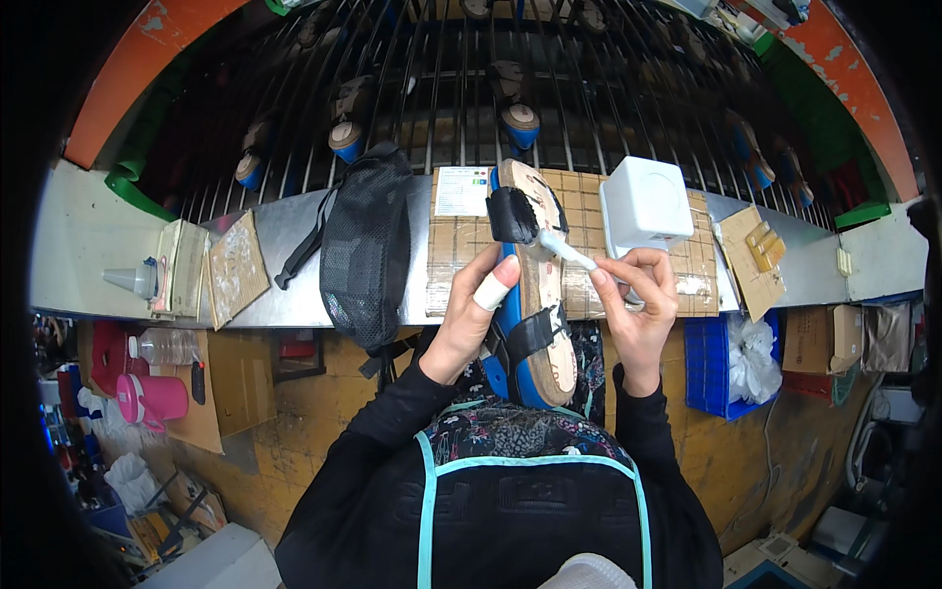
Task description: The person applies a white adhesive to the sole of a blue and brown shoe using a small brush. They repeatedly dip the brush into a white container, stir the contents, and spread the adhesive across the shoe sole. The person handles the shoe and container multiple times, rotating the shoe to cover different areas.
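Black-strapped sandal [534, 285] with blue edging slants above the bench's near edge, its lower end before the patterned apron [520, 440]. Left hand [466, 319], thumb wrapped, grips its side; right hand [643, 306] pinches a slender whitish applicator [572, 254], tip at the upper strap. Beyond lie cardboard [456, 270], a white box-shaped container [645, 201], then sandals [521, 120] on metal rods [432, 128].

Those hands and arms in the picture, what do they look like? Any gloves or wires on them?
The left hand and right hand are ungloved. A white wrap circles the left thumb. Long, plain black sleeves cover both arms to about the wrists. No wires show on either.
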`<state>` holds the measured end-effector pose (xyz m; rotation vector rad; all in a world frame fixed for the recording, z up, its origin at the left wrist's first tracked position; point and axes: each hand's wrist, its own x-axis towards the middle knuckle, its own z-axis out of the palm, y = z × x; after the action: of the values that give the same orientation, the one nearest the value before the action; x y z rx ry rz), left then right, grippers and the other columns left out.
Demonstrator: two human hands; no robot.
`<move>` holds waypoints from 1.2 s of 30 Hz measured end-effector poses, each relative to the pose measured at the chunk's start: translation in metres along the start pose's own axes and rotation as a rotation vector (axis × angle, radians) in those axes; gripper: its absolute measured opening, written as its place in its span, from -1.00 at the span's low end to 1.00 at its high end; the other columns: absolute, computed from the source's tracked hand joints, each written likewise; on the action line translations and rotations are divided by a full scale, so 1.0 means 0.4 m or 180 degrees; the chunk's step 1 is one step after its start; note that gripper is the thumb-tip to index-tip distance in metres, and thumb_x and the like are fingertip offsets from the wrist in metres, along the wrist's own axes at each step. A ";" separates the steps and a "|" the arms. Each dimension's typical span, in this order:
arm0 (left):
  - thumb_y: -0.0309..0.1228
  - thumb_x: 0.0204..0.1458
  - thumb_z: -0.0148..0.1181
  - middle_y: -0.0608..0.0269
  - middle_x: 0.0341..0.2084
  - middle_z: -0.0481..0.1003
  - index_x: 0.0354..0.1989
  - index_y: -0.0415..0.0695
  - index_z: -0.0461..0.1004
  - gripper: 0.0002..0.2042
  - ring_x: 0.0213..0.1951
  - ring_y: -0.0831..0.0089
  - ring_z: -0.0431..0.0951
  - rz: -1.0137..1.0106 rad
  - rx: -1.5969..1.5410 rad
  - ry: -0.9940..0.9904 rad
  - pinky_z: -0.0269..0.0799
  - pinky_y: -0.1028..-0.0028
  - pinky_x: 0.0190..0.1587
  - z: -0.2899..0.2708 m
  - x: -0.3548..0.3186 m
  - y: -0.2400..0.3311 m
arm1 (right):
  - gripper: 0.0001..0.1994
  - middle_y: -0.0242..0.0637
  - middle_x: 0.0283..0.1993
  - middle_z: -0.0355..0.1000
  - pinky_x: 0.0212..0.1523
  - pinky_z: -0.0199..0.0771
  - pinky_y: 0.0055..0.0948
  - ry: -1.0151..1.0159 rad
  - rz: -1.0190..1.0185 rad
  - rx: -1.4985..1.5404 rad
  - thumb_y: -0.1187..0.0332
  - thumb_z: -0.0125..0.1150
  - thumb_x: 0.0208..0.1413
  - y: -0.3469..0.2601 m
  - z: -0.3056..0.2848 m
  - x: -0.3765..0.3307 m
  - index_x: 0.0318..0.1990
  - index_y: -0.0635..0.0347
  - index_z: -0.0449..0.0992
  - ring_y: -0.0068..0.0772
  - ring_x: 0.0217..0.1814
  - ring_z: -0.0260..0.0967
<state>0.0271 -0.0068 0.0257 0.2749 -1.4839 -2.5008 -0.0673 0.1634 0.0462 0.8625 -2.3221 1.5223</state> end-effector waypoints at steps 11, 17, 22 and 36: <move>-0.08 0.18 0.06 0.14 -0.09 0.47 0.12 -0.35 0.34 -0.46 -0.08 0.53 0.48 0.0027 0.0172 -0.0014 0.37 0.58 -0.02 -0.025 0.013 0.028 | -0.80 -0.42 -0.35 0.38 -0.16 0.02 -0.46 0.0045 -0.0521 -0.0065 0.41 0.46 -0.18 0.021 0.008 -0.013 -0.31 0.10 0.68 -0.56 -0.43 0.25; 0.04 0.14 0.06 0.10 -0.08 0.49 0.12 -0.31 0.34 -0.39 -0.09 0.45 0.54 0.0145 0.0397 0.0108 0.45 0.50 -0.03 -0.030 0.034 0.035 | -0.80 -0.44 -0.36 0.38 -0.15 0.02 -0.47 -0.0269 -0.0484 0.0026 0.42 0.47 -0.20 0.032 -0.016 -0.022 -0.32 0.11 0.68 -0.58 -0.45 0.25; 0.00 0.09 0.16 0.10 -0.06 0.46 0.13 -0.37 0.33 -0.35 -0.06 0.47 0.47 0.0116 0.0362 0.0170 0.34 0.55 0.02 -0.030 0.049 0.044 | -0.80 -0.43 -0.37 0.38 -0.14 0.02 -0.49 -0.0331 -0.0408 0.0204 0.42 0.47 -0.20 0.039 -0.024 -0.020 -0.33 0.12 0.68 -0.59 -0.46 0.26; 0.03 0.12 0.11 0.07 -0.04 0.47 0.14 -0.34 0.32 -0.36 -0.04 0.44 0.51 0.0092 0.0394 0.0010 0.39 0.50 0.04 -0.027 0.060 0.044 | -0.83 -0.38 -0.34 0.38 -0.34 0.27 -0.52 -0.0309 -0.0570 0.0726 0.47 0.44 -0.15 0.054 -0.050 0.011 -0.33 0.20 0.67 -0.56 -0.42 0.26</move>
<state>0.0089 -0.0308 0.0352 0.2755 -1.6325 -2.3891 -0.0859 0.1861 0.0406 1.1904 -2.0939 1.7228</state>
